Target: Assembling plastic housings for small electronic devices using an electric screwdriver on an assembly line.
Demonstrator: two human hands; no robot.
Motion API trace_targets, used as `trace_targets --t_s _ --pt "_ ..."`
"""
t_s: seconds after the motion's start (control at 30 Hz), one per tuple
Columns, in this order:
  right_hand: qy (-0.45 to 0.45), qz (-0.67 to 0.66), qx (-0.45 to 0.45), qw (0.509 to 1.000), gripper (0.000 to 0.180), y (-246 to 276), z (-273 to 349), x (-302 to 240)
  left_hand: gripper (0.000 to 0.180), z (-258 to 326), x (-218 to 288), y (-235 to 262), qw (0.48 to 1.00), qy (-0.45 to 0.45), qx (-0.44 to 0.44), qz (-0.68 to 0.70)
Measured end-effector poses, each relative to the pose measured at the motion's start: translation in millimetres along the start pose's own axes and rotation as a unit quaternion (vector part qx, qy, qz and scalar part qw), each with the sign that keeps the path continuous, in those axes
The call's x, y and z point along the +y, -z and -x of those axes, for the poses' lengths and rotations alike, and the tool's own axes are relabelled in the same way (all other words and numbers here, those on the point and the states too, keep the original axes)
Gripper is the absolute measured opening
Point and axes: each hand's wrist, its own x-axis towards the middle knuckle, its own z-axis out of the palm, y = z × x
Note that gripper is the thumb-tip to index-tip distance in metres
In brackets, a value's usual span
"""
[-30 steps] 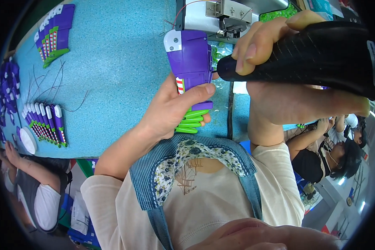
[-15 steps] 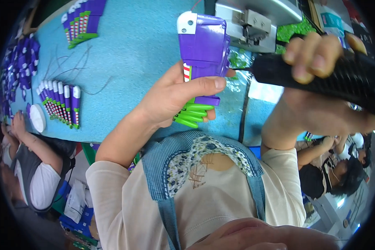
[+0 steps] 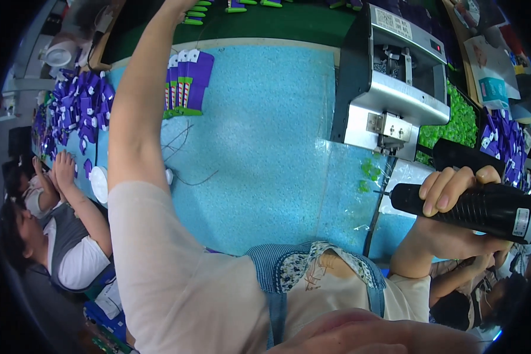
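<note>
Stretching far across the blue foam bench mat (image 3: pixel 265 141), the person's left arm (image 3: pixel 138 100) had swung up and away from the chest, where half a second before that hand had pinched a purple-and-green toy part right in front of the screwdriver. The part was no longer in view near the body; the left hand itself ran off the top edge, so whether it gripped anything could not be told. It reached toward the green surface (image 3: pixel 289 20) at the far side, where a few small purple and green pieces lay. That reads as the fastened piece being set off and the hands between pieces.

The grey screw-feeder machine (image 3: pixel 389 82) stood at the far right. A row of finished purple parts (image 3: pixel 186 82) lay far left of centre, with a heap of loose purple parts (image 3: pixel 79 106) further left.

The right hand (image 3: pixel 454 206) was wrapped firmly around the black electric screwdriver (image 3: pixel 472 206), held level at the near right with its bit pointing left, touching nothing. A co-worker's hands (image 3: pixel 62 171) rested at the left edge.
</note>
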Motion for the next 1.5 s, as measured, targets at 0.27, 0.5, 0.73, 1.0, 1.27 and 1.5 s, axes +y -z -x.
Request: trace_targets --t_s 0.27,0.5,0.73,1.0,1.27,1.5 --pt "-0.025 0.004 0.021 0.999 0.089 -2 -1 4 0.08 -118 -49 -34 0.922 0.03 0.225 -0.314" --pt "-0.012 0.02 0.013 1.0 0.09 -6 -1 10 0.082 -139 -77 -72 0.894 -0.022 0.227 -0.386" --pt "0.002 0.017 0.036 0.999 0.091 -4 4 2 0.06 -34 -3 -11 0.97 -0.135 0.056 -0.196" --pt "0.002 -0.01 -0.012 1.0 0.096 -8 6 -4 0.057 161 -85 40 0.911 -0.199 0.115 -0.341" --pt "0.014 -0.029 -0.027 0.999 0.096 -14 12 -4 0.039 178 -92 -3 0.947 -0.066 0.136 -0.283" --pt "0.014 -0.03 -0.012 0.999 0.095 -13 14 -4 0.057 168 -98 -13 0.921 -0.12 0.271 -0.255"
